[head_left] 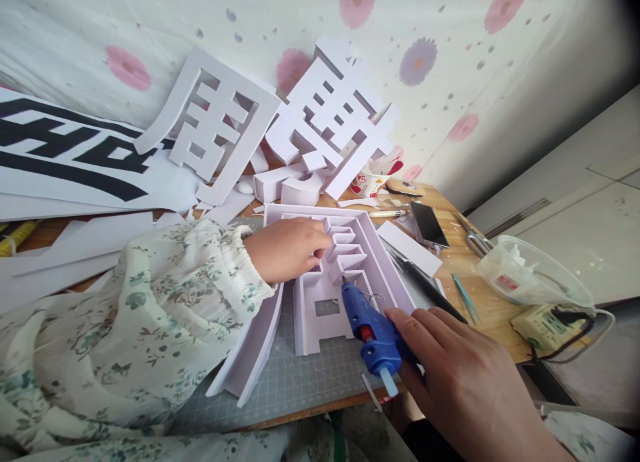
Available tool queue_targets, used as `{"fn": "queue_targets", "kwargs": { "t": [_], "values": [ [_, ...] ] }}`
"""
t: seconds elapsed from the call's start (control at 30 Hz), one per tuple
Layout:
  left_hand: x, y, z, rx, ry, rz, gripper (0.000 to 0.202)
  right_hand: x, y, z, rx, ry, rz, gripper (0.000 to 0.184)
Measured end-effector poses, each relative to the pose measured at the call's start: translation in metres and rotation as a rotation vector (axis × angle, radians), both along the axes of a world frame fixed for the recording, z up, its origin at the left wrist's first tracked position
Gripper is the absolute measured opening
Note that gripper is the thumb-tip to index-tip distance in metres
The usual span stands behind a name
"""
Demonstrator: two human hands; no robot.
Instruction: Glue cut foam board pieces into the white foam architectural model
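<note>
My right hand (450, 362) is wrapped round a blue hot glue gun (373, 329), with a pale glue stick poking out of its rear. The nozzle points into a white foam-board character (305, 322), which lies with its raised side walls facing up. Over its upper left part is my left hand (287, 249), fingers bent and pressed together among the inner walls. What lies between those fingertips is hidden. Under the character is a grey cutting mat (295, 375) with grid lines.
Two finished-looking white characters (225, 122) lean at the back. A printed sheet (75, 149) lies left. To the right are a black knife (425, 285), phone (429, 223), teal tweezers (466, 298), scissors (475, 239), clear plastic tub (535, 269) and power strip (550, 329) with cables.
</note>
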State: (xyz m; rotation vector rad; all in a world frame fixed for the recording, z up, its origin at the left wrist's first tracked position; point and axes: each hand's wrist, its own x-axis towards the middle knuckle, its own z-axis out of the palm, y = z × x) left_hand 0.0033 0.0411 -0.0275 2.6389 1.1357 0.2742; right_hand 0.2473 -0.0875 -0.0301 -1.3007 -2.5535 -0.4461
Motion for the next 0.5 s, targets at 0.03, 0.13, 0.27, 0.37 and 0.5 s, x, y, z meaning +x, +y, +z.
{"fn": "queue_targets", "kwargs": {
  "t": [0.03,0.13,0.27,0.37,0.5],
  "values": [
    [-0.0003,-0.0001,0.0001,-0.001,-0.003,-0.001,0.011,-0.0002,0.0003,-0.0011,-0.018,0.002,-0.005,0.025],
    [-0.0009,-0.0009,0.0009,-0.009,-0.008,-0.003,0.011,-0.0019,0.0015,-0.0041,-0.057,0.000,-0.020,0.029],
    [-0.0008,-0.0009,0.0012,-0.008,-0.008,-0.005,0.012,-0.0032,0.0017,-0.0050,-0.055,-0.002,-0.012,0.029],
    [-0.0004,-0.0003,0.0008,-0.009,-0.013,-0.005,0.011,-0.0010,0.0002,-0.0022,-0.051,0.010,0.000,0.026],
    [-0.0002,-0.0006,0.0007,-0.012,-0.007,-0.008,0.011,0.0037,-0.0013,0.0021,-0.021,0.004,0.016,0.025]
  ]
}}
